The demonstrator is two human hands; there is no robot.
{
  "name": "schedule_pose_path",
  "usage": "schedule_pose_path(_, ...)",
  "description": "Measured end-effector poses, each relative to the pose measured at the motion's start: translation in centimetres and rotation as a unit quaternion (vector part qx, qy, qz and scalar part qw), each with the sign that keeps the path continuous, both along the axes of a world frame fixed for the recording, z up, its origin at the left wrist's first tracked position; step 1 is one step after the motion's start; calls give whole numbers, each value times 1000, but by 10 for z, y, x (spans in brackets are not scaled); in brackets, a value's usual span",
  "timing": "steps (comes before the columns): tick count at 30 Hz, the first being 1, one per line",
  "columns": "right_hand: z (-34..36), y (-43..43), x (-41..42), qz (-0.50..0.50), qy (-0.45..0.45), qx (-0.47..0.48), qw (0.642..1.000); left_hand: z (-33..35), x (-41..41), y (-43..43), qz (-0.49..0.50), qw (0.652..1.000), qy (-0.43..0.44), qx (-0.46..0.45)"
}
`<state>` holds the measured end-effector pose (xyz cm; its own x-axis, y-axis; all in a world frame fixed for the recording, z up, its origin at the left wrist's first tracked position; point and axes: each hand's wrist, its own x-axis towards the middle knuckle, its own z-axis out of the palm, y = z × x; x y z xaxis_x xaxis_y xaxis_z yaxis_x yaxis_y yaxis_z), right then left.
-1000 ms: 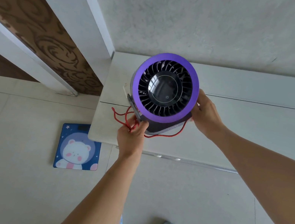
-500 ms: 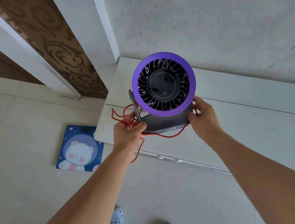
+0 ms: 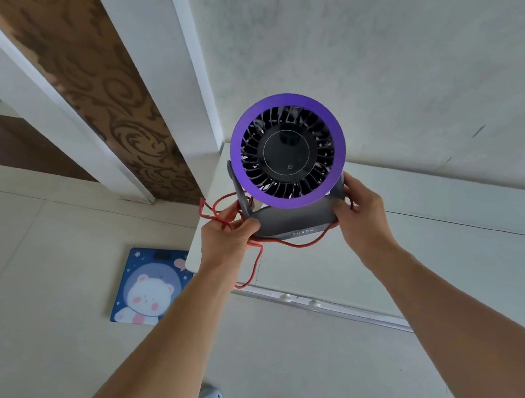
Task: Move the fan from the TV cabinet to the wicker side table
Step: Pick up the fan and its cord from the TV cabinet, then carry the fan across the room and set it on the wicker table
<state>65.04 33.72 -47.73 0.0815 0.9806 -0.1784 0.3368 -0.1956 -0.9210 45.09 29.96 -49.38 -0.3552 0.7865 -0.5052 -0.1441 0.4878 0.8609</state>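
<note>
Both hands, left hand and right hand, have fingers pinching the fan base above the cabinet worktop, but the dangling red cord could snag its edge.

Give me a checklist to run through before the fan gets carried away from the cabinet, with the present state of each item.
1. Left hand grips the fan base at its front left corner: ok.
2. Right hand holds the base's right side: ok.
3. Red cable gathered up: not ok; a loop hangs below the left hand, over the TV cabinet edge.
4. Cable unplugged at its far end: cannot tell.
5. Floor by the feet free of obstacles: ok, though a bathroom scale lies to the left.
6. Wicker side table ready: cannot tell, out of view.
</note>
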Motion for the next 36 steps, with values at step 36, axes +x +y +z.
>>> schedule_pose_path(36, 359, -72, -13, -85, 76, 216, 970, 376, -14, -39, -49, 977, 45, 203)
